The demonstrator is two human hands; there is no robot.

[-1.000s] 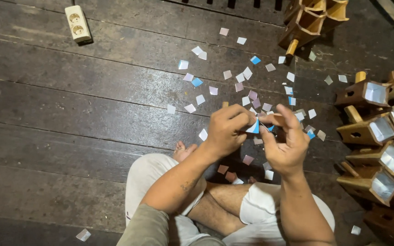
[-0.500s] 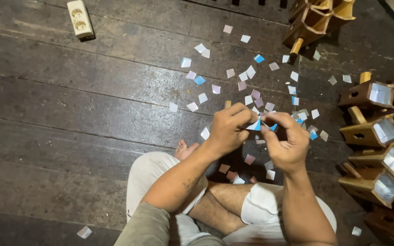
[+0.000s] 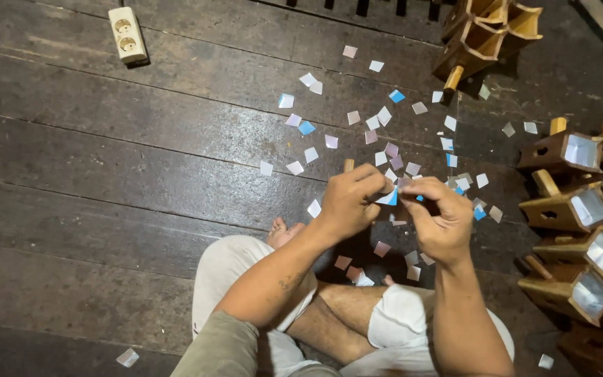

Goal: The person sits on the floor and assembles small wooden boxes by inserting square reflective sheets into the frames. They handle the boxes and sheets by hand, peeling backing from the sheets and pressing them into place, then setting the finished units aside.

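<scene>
— Grip state? Where's the piece?
— Both pinching one small blue-white square [image 3: 389, 198]: left hand [image 3: 349, 202], right hand [image 3: 440, 216], above my knees, over the floor [image 3: 106, 181].
— Changed since before?
— Hardly; hands stay together, same spot.

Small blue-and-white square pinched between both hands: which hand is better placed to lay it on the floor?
Probably the left hand: its fingertips pinch the square, while the right hand only picks at its edge.

Lighting dim overall, brightest at centre from overhead. Dark plank floor [image 3: 106, 174] falls into shadow toward the corners. Mild glare on the scattered paper squares [image 3: 357, 119]. Focus acceptable; slight wide-angle distortion at edges
</scene>
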